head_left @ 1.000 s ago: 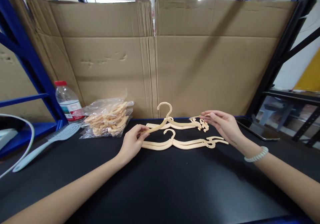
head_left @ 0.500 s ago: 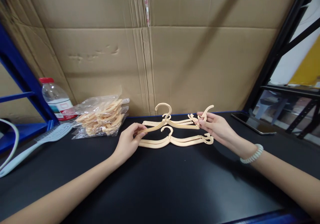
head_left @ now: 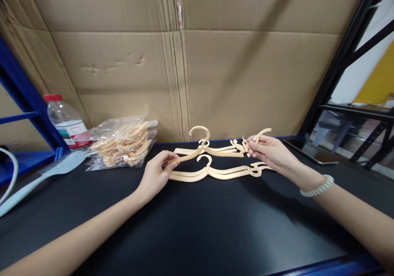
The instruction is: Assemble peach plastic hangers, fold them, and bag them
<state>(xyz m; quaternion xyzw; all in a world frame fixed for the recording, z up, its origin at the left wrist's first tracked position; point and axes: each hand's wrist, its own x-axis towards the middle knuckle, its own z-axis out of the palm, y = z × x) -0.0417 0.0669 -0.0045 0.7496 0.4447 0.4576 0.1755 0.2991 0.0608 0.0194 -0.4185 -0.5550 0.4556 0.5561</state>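
My left hand (head_left: 155, 173) is closed on the left end of a cream hanger (head_left: 223, 153), whose hook points up. My right hand (head_left: 272, 155) pinches a curved cream hook-like piece (head_left: 263, 132) just right of that hanger's other end, apart from it. Small branching cream bits (head_left: 237, 145) show beside the right fingertips; whether the fingers touch them I cannot tell. A folded cream hanger (head_left: 191, 177) lies in front on the black table, with curved pieces at its right end. Another cream hanger (head_left: 181, 150) lies behind, partly covered by the held one.
Left of my left hand are clear bags of cream hanger parts (head_left: 126, 144), a red-capped bottle (head_left: 69, 126) and a pale blue hairbrush (head_left: 58, 169). A phone (head_left: 308, 152) lies at the back right. Cardboard (head_left: 246, 71) stands behind the black table (head_left: 197, 226).
My right hand has moved right, away from the held hanger's end, and its curved piece now leans flatter. My left hand keeps its hold; the view has shifted slightly.
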